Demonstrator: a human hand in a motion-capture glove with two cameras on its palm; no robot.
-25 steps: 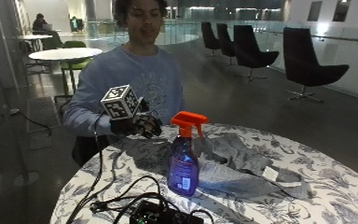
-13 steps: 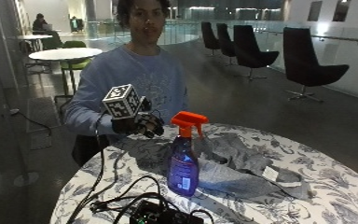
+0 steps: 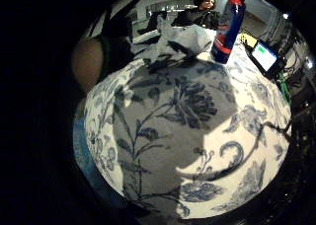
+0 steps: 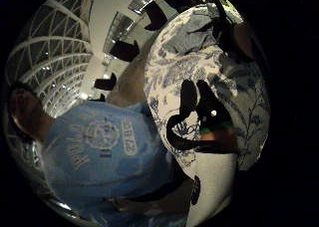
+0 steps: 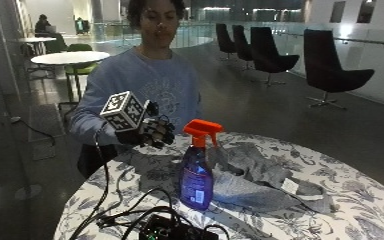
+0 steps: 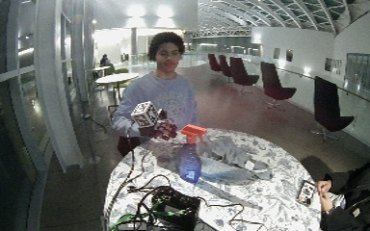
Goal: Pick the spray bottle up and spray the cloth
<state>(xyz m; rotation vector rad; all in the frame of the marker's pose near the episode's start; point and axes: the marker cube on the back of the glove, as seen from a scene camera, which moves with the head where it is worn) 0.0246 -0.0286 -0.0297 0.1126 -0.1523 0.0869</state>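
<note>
Basically nothing was done yet — the gloved right hand [image 5: 151, 132] hung above the table's near edge, fingers loosely curled, holding nothing. The spray bottle [image 5: 196, 172] stood upright just beside the crumpled grey cloth [image 5: 258, 177] — grab and spray both remained.

Outside cam: I look across the table [image 5: 352, 200] at the seated person, close | wide cam: same side, farther back, higher | little-finger palm cam: I face down the tabletop toward the spray bottle [image 3: 229, 25] | thumb palm cam: faces the person's chest and near table edge.
</note>
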